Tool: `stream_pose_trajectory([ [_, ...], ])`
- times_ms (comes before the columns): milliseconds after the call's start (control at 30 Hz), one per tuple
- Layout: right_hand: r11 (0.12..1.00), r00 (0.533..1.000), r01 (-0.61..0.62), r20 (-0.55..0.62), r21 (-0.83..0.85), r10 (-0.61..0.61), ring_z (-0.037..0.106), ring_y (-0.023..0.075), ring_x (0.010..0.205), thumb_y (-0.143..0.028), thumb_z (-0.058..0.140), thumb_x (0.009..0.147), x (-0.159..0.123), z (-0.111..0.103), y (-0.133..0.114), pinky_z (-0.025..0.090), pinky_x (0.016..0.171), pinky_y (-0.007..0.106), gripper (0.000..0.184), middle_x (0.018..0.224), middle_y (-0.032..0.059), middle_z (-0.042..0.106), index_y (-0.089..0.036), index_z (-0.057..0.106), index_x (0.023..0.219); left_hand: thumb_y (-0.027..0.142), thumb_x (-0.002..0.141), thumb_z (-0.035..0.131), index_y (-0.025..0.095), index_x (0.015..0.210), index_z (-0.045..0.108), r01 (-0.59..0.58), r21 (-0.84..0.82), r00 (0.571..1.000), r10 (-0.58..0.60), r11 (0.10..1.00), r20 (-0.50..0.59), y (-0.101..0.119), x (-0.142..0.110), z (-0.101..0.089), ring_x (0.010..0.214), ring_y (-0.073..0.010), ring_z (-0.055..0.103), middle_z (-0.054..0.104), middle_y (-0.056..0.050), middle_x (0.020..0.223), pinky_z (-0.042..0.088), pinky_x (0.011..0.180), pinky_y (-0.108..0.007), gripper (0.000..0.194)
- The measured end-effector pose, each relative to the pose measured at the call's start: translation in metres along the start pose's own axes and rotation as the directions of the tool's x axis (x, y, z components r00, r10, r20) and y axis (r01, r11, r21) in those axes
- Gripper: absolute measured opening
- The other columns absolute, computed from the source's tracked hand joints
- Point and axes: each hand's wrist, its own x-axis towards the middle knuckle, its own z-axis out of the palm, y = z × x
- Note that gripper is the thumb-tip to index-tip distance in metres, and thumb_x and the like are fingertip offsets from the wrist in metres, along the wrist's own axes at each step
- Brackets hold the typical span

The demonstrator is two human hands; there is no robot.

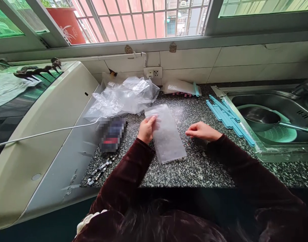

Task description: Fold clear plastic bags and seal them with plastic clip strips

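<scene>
A flat, frosted plastic bag [168,137] lies slanted over the counter in front of me. My left hand [146,129] grips its upper left edge, thumb on top. To the right of the bag and apart from it, my right hand [203,131] has its fingers curled and pressed together; whether anything small is pinched there is hidden. Several light-blue plastic strips [228,117] lie in a loose pile beyond my right hand, beside the sink. At the back, by the wall, rests a stack of similar clear bags [179,86] with a blue strip on its right end.
Crumpled clear plastic [126,95] is heaped at the back left, near a blurred phone-like object [113,134]. A white cable [53,131] runs across the cream-coloured appliance [50,124]. On the right, the metal sink [260,156] holds a pan [257,116] and a green colander [280,133].
</scene>
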Motion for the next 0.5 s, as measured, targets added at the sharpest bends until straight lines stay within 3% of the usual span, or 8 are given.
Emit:
stream_pose_trajectory([
  [67, 0.988, 0.955, -0.062, -0.297, -0.14, 0.018, 0.05, 0.0135, 0.054, -0.047, 0.056, 0.07, 0.003, -0.016, 0.016, 0.037, 0.053, 0.027, 0.033, 0.058, 0.0035, 0.062, -0.017, 0.064, 0.06, 0.029, 0.059, 0.072, 0.013, 0.075, 0.064, 0.08, 0.02, 0.996, -0.081, 0.997, 0.043, -0.003, -0.004, 0.003, 0.043, -0.0064, 0.048, 0.061, 0.001, 0.057, 0.035, 0.042, -0.019, 0.024],
  [133, 0.931, 0.836, -0.227, -0.548, -0.285, 0.036, 0.054, 0.0174, 0.061, -0.042, 0.056, 0.072, 0.003, -0.035, 0.036, 0.038, 0.056, 0.029, 0.027, 0.065, 0.0059, 0.065, -0.018, 0.066, 0.066, 0.025, 0.056, 0.073, 0.013, 0.072, 0.062, 0.125, 0.028, 0.988, -0.127, 0.992, 0.087, -0.008, -0.009, 0.006, 0.046, -0.007, 0.05, 0.06, 0.002, 0.056, 0.036, 0.043, -0.018, 0.023],
  [233, 0.814, 0.688, -0.472, -0.718, -0.34, 0.099, 0.059, 0.0232, 0.069, -0.038, 0.054, 0.075, -0.002, -0.069, 0.059, 0.04, 0.059, 0.033, 0.024, 0.073, 0.0104, 0.067, -0.019, 0.069, 0.076, 0.023, 0.054, 0.073, 0.013, 0.074, 0.062, 0.14, 0.064, 0.976, -0.148, 0.988, 0.157, -0.016, -0.012, 0.01, 0.046, -0.0075, 0.051, 0.06, 0.002, 0.057, 0.036, 0.044, -0.019, 0.025],
  [300, 0.732, 0.619, -0.602, -0.765, -0.318, 0.177, 0.061, 0.0266, 0.076, -0.034, 0.053, 0.076, -0.005, -0.093, 0.067, 0.042, 0.063, 0.035, 0.024, 0.081, 0.0133, 0.068, -0.018, 0.069, 0.083, 0.022, 0.053, 0.072, 0.013, 0.079, 0.064, 0.136, 0.093, 0.972, -0.151, 0.986, 0.179, -0.019, -0.012, 0.01, 0.046, -0.0075, 0.05, 0.062, 0.001, 0.06, 0.035, 0.044, -0.019, 0.029],
  [400, 0.616, 0.586, -0.723, -0.749, -0.312, 0.308, 0.061, 0.0274, 0.085, -0.024, 0.054, 0.074, -0.002, -0.121, 0.069, 0.042, 0.067, 0.035, 0.024, 0.094, 0.0144, 0.067, -0.017, 0.069, 0.092, 0.019, 0.052, 0.069, 0.013, 0.078, 0.065, 0.128, 0.11, 0.976, -0.144, 0.986, 0.162, -0.021, -0.011, 0.009, 0.046, -0.0078, 0.05, 0.064, 0.0, 0.061, 0.036, 0.045, -0.02, 0.027],
  [500, 0.583, 0.637, -0.722, -0.688, -0.373, 0.348, 0.06, 0.0247, 0.088, -0.021, 0.055, 0.074, 0.014, -0.135, 0.073, 0.04, 0.067, 0.033, 0.025, 0.097, 0.0152, 0.067, -0.015, 0.07, 0.093, 0.019, 0.053, 0.067, 0.014, 0.075, 0.066, 0.109, 0.116, 0.981, -0.125, 0.987, 0.146, -0.02, -0.01, 0.009, 0.047, -0.0078, 0.049, 0.064, 0.0, 0.061, 0.037, 0.047, -0.02, 0.023],
])
